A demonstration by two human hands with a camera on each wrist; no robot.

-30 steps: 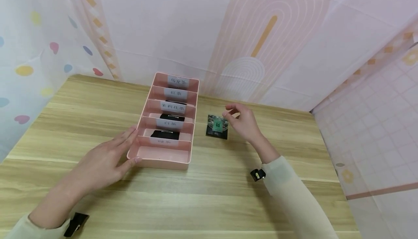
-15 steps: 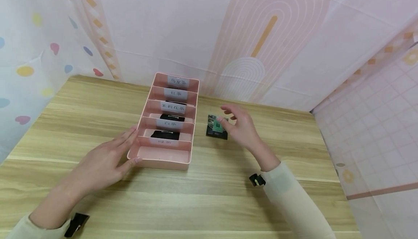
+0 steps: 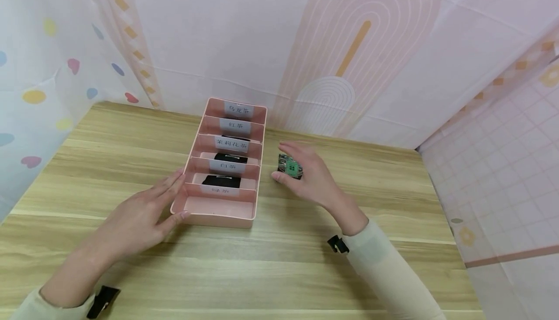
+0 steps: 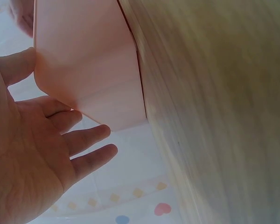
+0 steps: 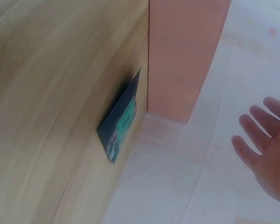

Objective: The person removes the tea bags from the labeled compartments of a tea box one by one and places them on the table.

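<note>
A pink divided box [image 3: 218, 221] with paper labels in Chinese on its partitions stands on the table. My left hand [image 3: 141, 215] rests at its near left corner, thumb on the front rim and fingers along the left side; in the left wrist view the fingers of this left hand [image 4: 42, 135] are loosely extended. To the right of the box lies a flat black and green tea packet [image 3: 290, 165]. My right hand [image 3: 312, 174] is spread above it, hiding its lower and right parts. In the right wrist view the packet [image 5: 119, 123] lies on the wood, apart from the extended fingers.
Dark packets [image 3: 221, 181] sit in several compartments of the box; the nearest compartment holds nothing. Patterned cloth [image 3: 209, 33] hangs behind the wooden table [image 3: 244, 276] and at both sides. A black strap end [image 3: 338, 244] sticks out at the right wrist.
My right hand has moved left over the tea packet, its bent fingers opening out and covering more of it. The left hand and the box have stayed in place.
</note>
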